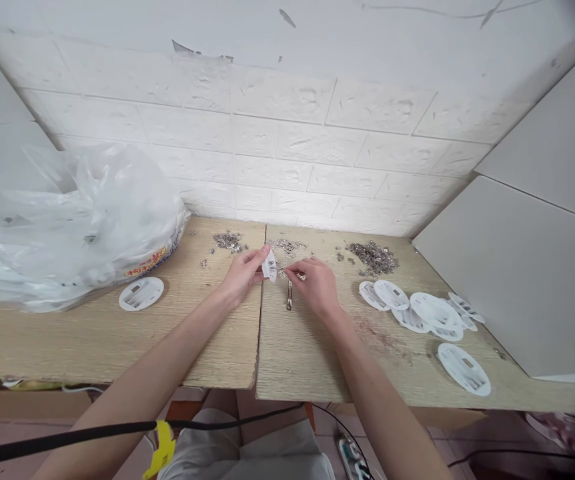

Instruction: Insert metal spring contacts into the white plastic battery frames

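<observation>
white oval plastic piece, small slots, tilted on edge, between the hands above table. left hand pinches it; right hand pinches something thin beside it.

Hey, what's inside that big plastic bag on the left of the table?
Through the clear film of the plastic bag, white pieces show, with a few small dark marks among them. The folds and the printed patch hide the rest, so I can't tell how many.

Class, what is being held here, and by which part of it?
The left hand pinches a small white disc by its left edge; whether the right hand grips anything cannot be told.
</observation>
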{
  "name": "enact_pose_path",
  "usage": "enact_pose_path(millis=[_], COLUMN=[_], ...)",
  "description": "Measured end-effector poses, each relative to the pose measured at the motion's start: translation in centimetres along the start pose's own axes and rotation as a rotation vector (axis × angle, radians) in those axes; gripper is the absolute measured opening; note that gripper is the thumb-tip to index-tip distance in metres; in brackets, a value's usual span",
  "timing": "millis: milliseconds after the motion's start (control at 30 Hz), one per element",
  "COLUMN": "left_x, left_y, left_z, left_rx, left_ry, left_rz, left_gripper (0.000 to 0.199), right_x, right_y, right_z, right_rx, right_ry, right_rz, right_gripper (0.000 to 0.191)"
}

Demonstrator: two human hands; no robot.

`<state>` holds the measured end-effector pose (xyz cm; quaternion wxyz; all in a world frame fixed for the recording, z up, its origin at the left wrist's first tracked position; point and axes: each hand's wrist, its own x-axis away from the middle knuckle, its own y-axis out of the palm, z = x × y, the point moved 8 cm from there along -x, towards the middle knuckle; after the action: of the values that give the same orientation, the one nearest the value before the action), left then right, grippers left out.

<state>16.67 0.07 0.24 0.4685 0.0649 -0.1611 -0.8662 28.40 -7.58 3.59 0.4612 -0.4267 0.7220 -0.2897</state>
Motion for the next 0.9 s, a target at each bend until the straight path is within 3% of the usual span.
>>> enact_pose_path(millis=[333, 567, 900], left_x=[0.0, 0.0, 0.0], left_y=[0.0, 0.3, 0.1], left_z=[-0.3, -0.3, 0.3], left_rx=[-0.057, -0.082, -0.08], left_ry=[0.028, 0.036, 0.076], left_rz=[0.028, 0.018, 0.018], left_gripper=[0.047, 0.045, 0.045], right_x=[0.1, 0.2, -0.1], right_y=[0.5, 0.8, 0.3], right_z=[-0.6, -0.9, 0.5], right_rx=[0.119, 0.077, -0.265], right_ry=[-0.021, -0.026, 0.076], right_rz=[-0.024, -0.074, -0.101], right_gripper=[0.021, 0.021, 0.02])
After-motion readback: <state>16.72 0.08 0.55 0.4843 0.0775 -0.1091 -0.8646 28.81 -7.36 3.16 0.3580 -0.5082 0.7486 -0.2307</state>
